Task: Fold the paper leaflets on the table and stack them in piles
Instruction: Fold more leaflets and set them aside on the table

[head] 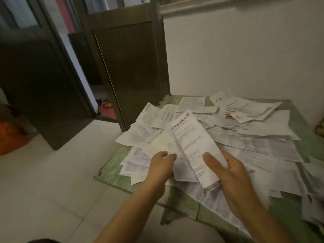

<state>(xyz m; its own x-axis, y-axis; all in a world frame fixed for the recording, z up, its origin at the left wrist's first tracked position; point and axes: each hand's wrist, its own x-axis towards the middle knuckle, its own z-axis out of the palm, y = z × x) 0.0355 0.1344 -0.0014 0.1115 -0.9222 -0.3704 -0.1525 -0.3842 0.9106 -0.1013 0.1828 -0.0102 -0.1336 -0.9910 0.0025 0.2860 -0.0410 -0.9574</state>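
1. Lowest in view, 2 bare forearms, stretched from the bottom edge toward the table.
2. Just beyond, left hand: thumb and fingers curled, pinching the left part of a long printed leaflet.
3. Beside it, right hand: thumb laid across the printed face, fingers wrapped behind the right edge, gripping the same leaflet near its lower end.
4. Between the 2 hands, held clear above the heap and tilted away from the camera: that leaflet, white, creased lengthwise, with a bold heading at its far end; small print too blurred to read. Possibly a 2nd, yellowish sheet tucked behind its left side, hard to tell.
5. Under and around the hands, loose leaflets, spread unfolded and overlapping across nearly the whole green tabletop, several hanging over the near and left edges.
6. Left of the table, pale floor tiles; at the far left edge, an orange bag on the floor.
7. Farther back, dark doors, 1 standing ajar, with something red and orange low in the gap.
8. Farthest, behind the table, a plain pale wall.
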